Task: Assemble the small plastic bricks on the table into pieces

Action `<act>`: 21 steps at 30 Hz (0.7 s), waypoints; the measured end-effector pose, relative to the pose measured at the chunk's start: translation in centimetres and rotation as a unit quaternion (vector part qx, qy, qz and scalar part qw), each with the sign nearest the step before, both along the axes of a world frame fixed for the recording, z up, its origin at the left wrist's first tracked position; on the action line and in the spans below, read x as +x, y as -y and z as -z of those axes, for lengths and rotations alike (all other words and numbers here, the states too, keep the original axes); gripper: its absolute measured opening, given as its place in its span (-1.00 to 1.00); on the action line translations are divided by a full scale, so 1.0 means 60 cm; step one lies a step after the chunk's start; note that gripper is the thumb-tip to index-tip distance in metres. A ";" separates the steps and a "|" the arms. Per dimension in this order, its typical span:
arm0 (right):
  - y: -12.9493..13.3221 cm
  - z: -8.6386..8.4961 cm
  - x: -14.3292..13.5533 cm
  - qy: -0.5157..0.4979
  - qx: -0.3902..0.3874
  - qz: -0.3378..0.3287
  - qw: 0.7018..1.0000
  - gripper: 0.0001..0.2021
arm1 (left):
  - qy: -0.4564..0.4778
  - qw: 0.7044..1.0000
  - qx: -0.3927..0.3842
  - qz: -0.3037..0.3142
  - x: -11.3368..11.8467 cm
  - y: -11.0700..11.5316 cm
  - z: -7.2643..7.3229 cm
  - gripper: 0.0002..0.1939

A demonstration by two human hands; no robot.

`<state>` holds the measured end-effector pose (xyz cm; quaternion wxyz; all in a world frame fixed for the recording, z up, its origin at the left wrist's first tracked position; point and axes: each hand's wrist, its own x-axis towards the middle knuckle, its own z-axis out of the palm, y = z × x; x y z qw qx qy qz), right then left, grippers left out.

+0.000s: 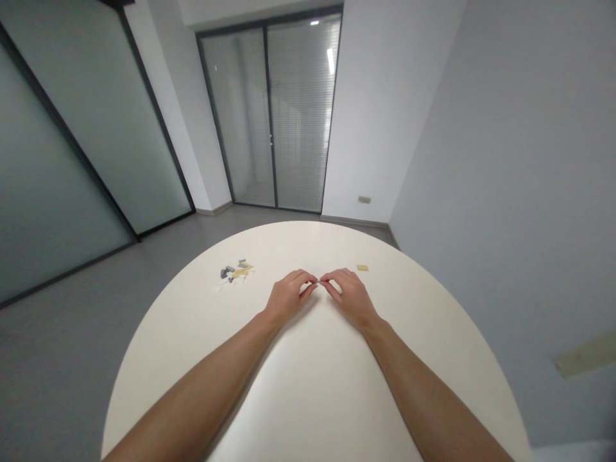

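Observation:
My left hand (292, 292) and my right hand (350, 294) meet near the middle of a round white table (308, 398). Thumb and forefinger of each are pinched together, the fingertips almost touching. Between them shows a tiny greyish piece (318, 282), too small to name, and both pinches seem to close on it. Just beyond my right hand a flat yellow piece (362, 267) lies on the tabletop. To the left of my left hand is a loose pile of small yellow, grey and white pieces (237, 271).
Behind the table stand glass doors (269, 115) with dark frames and blinds. Frosted glass panels (91, 128) rise at the left, and a plain wall (520, 160) runs along the right. Grey floor (62, 346) shows beside the table.

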<state>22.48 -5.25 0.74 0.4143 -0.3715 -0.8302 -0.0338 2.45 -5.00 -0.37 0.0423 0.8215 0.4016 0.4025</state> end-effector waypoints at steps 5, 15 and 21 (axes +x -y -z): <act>0.001 -0.001 0.001 -0.010 0.002 0.003 1.000 -0.88 | -0.006 1.000 -0.001 -0.019 -0.001 0.000 0.000 -0.90; 0.002 0.001 0.002 -0.009 -0.013 0.011 1.000 -0.91 | -0.003 0.999 0.005 -0.046 -0.001 0.001 -0.002 -0.91; 0.001 0.002 0.002 -0.004 -0.024 0.016 1.000 -0.93 | -0.001 0.999 0.007 -0.048 -0.001 -0.001 0.000 -0.90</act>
